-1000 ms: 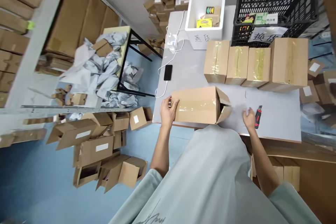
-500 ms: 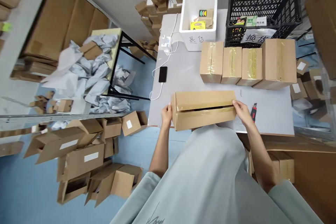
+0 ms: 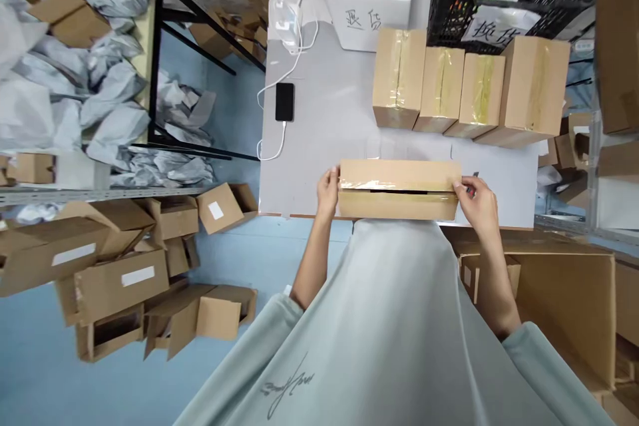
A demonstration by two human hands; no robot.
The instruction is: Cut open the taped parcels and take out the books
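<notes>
A long cardboard box (image 3: 399, 176) lies across the near edge of the grey table, close to the shirt. Tape runs along its top, and a dark narrow gap shows between the two flaps. My left hand (image 3: 328, 192) grips the box's left end. At the right end my right hand (image 3: 476, 203) holds the box, thumb on top near the seam. Behind the right hand's fingers a cutter (image 3: 470, 191) is mostly hidden, with a bit of red showing.
Taped boxes (image 3: 399, 76) stand in a row at the back right, before a white foam bin (image 3: 367, 20) and a black crate (image 3: 492, 3). A phone (image 3: 284, 102) with a cable lies left. Open cartons (image 3: 122, 283) cover the floor at left.
The view has shifted, so the table things sit higher and further left. The long box now lies straighter, and its gap looks narrower. Both hands still hold its ends.
</notes>
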